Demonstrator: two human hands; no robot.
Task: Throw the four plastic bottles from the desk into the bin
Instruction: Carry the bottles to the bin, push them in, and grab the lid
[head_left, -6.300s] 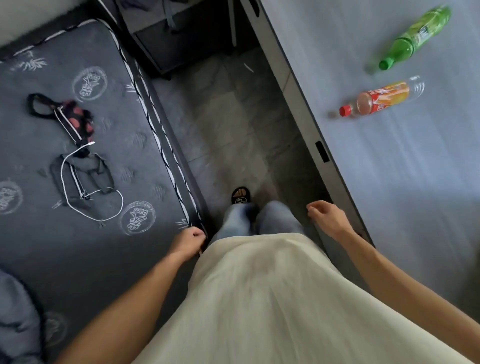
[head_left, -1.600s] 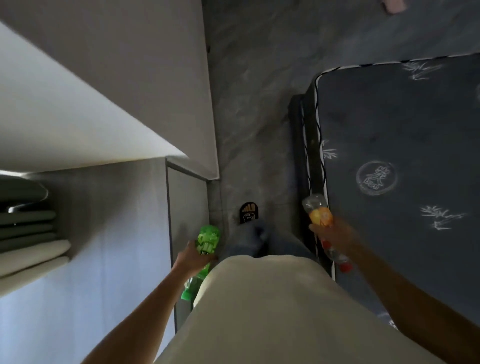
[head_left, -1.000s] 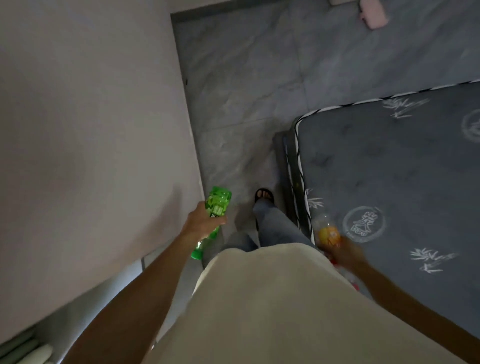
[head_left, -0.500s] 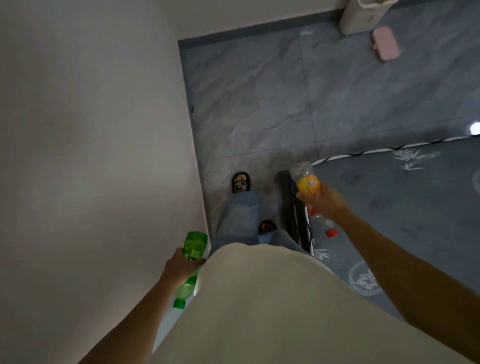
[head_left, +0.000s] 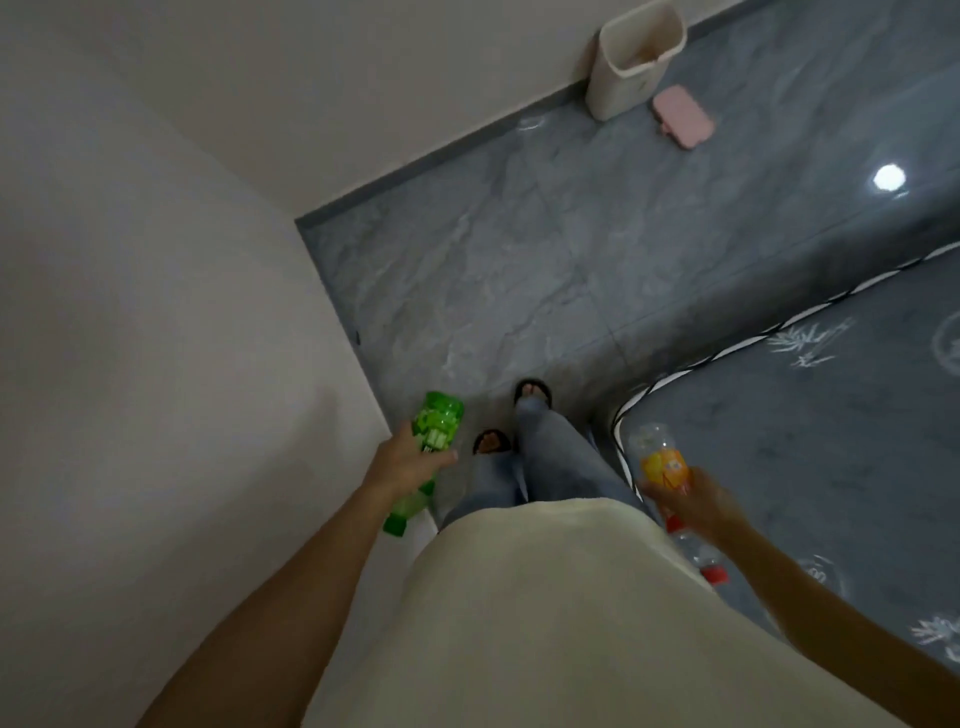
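Observation:
My left hand (head_left: 404, 462) grips a green plastic bottle (head_left: 437, 422) around its middle, base pointing forward and green cap toward me. My right hand (head_left: 693, 500) holds a clear bottle with an orange label (head_left: 661, 462), its red cap down by my arm. Both bottles hang low at my sides, above the floor. The cream-coloured bin (head_left: 631, 57) stands open against the wall at the top of the view, well ahead of both hands. The desk is out of view.
A white wall (head_left: 156, 338) runs close on my left, with a corner ahead. A grey mattress (head_left: 831, 431) with a striped edge fills the right side. A pink flat object (head_left: 681, 117) lies beside the bin. Grey tile floor (head_left: 545, 270) lies between me and the bin.
I have walked forward along the wall with a bottle in each hand. The bin and pink object have come further into view. My right hand has dropped lower.

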